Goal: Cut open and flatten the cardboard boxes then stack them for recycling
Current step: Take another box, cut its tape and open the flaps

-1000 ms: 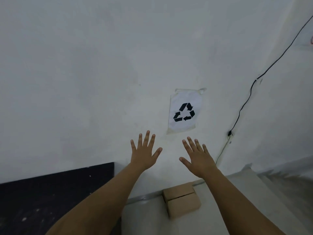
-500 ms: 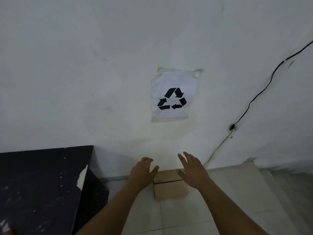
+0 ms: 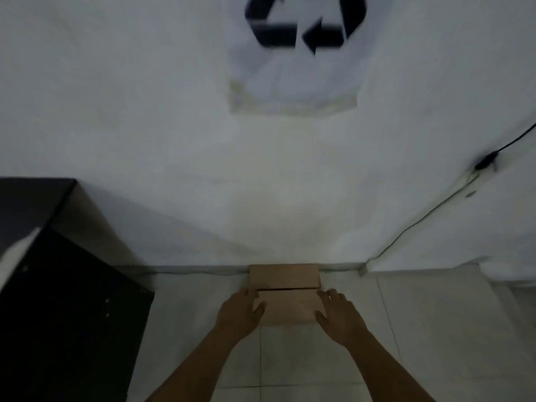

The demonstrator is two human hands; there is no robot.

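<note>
A small brown cardboard box point(image 3: 285, 297) sits on the tiled floor against the white wall, its top flaps closed with a dark seam across them. My left hand point(image 3: 239, 313) is at the box's left side, thumb on the near top flap and fingers down the side. My right hand point(image 3: 338, 314) is at the box's right side with fingers spread and thumb toward the near corner. Both hands flank the near half of the box; the frame is blurred, so firm contact is unclear.
A black cabinet point(image 3: 66, 291) stands at the left, close to the box. A paper recycling sign point(image 3: 293, 53) is taped on the wall above. A thin black cable point(image 3: 429, 210) runs down the wall to the floor at the right. Pale floor tiles point(image 3: 435, 329) spread right.
My view tipped down and moved closer to the wall. Both hands dropped from raised in front of the wall to either side of the box on the floor.
</note>
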